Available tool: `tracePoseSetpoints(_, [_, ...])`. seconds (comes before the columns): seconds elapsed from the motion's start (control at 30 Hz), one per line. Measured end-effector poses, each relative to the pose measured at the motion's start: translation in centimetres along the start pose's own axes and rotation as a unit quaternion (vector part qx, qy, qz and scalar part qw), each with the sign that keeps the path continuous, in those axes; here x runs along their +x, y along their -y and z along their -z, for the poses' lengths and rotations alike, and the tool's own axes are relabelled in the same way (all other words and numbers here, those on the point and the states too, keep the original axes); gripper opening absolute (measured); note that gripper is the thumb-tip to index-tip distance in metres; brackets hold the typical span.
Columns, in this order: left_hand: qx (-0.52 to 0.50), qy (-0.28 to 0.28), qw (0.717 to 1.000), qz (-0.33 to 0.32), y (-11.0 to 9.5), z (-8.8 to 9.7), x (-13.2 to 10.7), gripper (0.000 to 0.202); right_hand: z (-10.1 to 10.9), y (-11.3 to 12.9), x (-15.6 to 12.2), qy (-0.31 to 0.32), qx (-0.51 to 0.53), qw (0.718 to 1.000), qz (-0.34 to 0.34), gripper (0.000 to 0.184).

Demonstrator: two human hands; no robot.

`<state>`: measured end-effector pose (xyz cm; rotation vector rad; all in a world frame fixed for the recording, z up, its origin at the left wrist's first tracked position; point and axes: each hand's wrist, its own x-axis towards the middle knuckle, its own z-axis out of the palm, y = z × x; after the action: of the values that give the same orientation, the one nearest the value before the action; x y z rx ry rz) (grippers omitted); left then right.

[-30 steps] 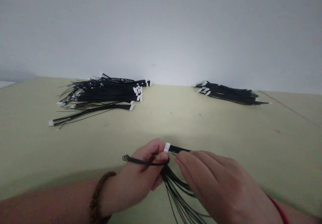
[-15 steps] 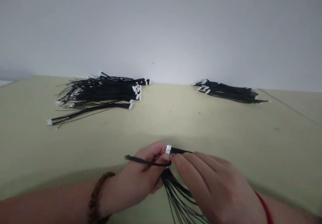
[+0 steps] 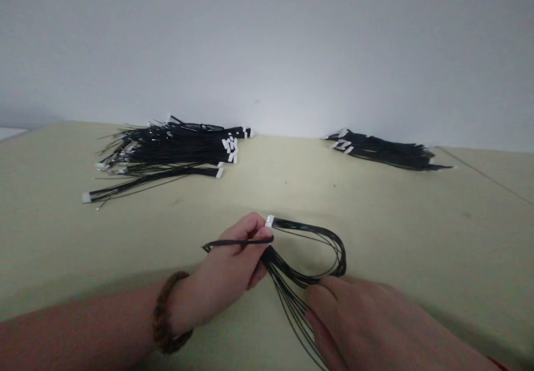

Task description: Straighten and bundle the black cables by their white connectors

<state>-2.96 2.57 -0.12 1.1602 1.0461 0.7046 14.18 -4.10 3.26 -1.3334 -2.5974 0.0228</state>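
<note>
My left hand (image 3: 237, 254) is closed near the middle of the table, pinching a wire harness by its white connector (image 3: 270, 222). From that connector a bundle of black wires (image 3: 340, 248) runs right and bends round into a loop back toward my left hand. A thin black tail (image 3: 233, 242) lies across my left thumb and points left. Loose wires (image 3: 287, 298) fan down and right from beneath the left fingers. My right hand (image 3: 359, 315) has its fingers curled round these lower wires, just under the loop. Its fingertips are partly hidden.
A large pile of black wire harnesses (image 3: 179, 148) with white connectors lies at the back left of the pale yellow table (image 3: 275, 193). A smaller pile (image 3: 384, 151) sits at the back right. Behind the table stands a plain white wall (image 3: 267, 48).
My right hand has moved down and away from the connector, uncovering the loop of wires. My left hand has shifted slightly up and left with the connector.
</note>
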Motion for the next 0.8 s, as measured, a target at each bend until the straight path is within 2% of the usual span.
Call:
tracePoseSetpoints(0.1, [0.010, 0.004, 1.000, -0.002, -0.1, 0.0, -0.2, 0.026, -0.7, 0.6, 1.6, -0.001, 0.015, 0.999, -0.042, 0.011])
tracePoseSetpoints(0.2, [0.016, 0.008, 1.000, -0.012, -0.5, 0.0, -0.3, 0.027, -0.9, 0.6, 2.7, -0.011, 0.059, 0.997, -0.047, 0.013])
tracePoseSetpoints(0.3, [0.013, 0.010, 1.000, -0.012, -0.7, -0.1, -0.4, 0.027, -0.7, 0.3, 2.8, -0.007, 0.083, 0.996, -0.042, 0.019])
tracePoseSetpoints(0.57, [-0.005, 0.031, 0.999, -0.007, -0.8, -0.1, -0.4, 0.026, 0.0, 0.0, 2.9, 0.059, 0.122, 0.988, -0.075, 0.022])
tracePoseSetpoints(0.67, [-0.011, 0.030, 0.999, -0.002, -0.8, -0.2, -0.3, 0.024, 0.9, -0.6, 2.8, 0.051, 0.143, 0.981, -0.120, 0.018])
tracePoseSetpoints(0.7, [-0.013, 0.027, 1.000, 0.001, -0.8, -0.2, -0.2, 0.023, 1.4, -1.0, 2.8, 0.066, 0.195, 0.969, -0.136, 0.016])
tracePoseSetpoints(0.73, [-0.011, 0.023, 1.000, 0.004, -0.7, -0.3, -0.2, 0.022, 2.0, -1.6, 2.8, 0.103, 0.281, 0.943, -0.148, 0.018])
tracePoseSetpoints(0.77, [-0.010, 0.020, 1.000, 0.006, -0.7, -0.3, -0.2, 0.022, 2.7, -2.3, 2.7, 0.150, 0.385, 0.898, -0.150, 0.021])
tracePoseSetpoints(0.8, [-0.008, 0.017, 1.000, 0.008, -0.6, -0.2, -0.1, 0.022, 3.4, -3.2, 2.7, 0.217, 0.504, 0.823, -0.149, 0.021])
